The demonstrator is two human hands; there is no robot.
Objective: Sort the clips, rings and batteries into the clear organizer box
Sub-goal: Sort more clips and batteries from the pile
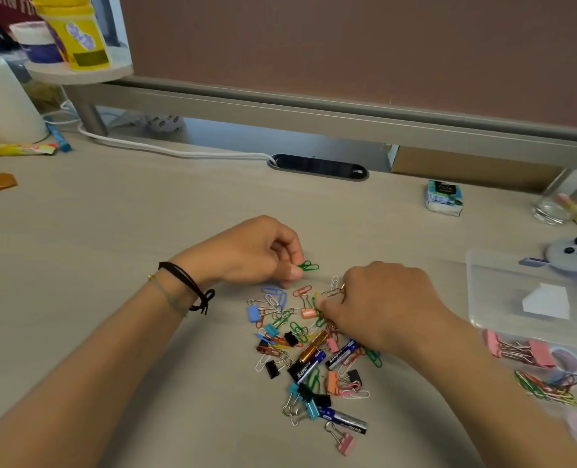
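A mixed pile (309,352) of coloured paper clips, small binder clips and batteries lies on the beige desk in front of me. My left hand (256,253) pinches green paper clips (309,266) just above the pile's far edge. My right hand (381,305) rests on the pile's right side, its curled fingers holding silver and gold-coloured paper clips (335,290). The clear organizer box (493,292) stands at the right; its near compartments hold pink binder clips (520,351) and coloured paper clips (547,386).
A tissue pack (444,197) and a glass (552,209) stand at the back right. A white cable (165,149) runs to a desk grommet (317,167). Snack wrappers (17,148) and a white container (0,96) sit at the far left, below a shelf with jars.
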